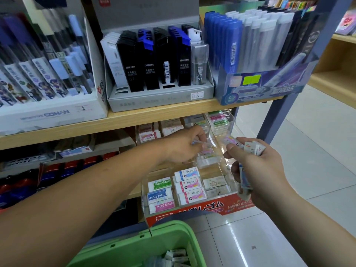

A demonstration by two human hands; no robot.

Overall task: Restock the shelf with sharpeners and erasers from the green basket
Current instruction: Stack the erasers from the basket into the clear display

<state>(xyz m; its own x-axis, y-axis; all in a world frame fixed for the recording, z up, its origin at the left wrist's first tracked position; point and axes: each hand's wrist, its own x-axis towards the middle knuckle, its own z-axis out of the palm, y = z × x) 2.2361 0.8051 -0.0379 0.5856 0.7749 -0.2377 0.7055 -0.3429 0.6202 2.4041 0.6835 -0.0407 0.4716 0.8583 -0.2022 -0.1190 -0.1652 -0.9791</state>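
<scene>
Currently: erasers (252,149), small, light, firm blocks in slick wrap; bundle gripped in right hand (258,170), one pinched by left hand (183,145) over clear display tray (217,166); likely best pinched across long sides; more in green basket (154,241)

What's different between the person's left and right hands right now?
The left hand reaches into the clear display case, over its middle tier; the right hand is outside, beside it. The left pinches what looks like one eraser, blurred; the right grips a bunch of erasers. Both have curled fingers.
</scene>
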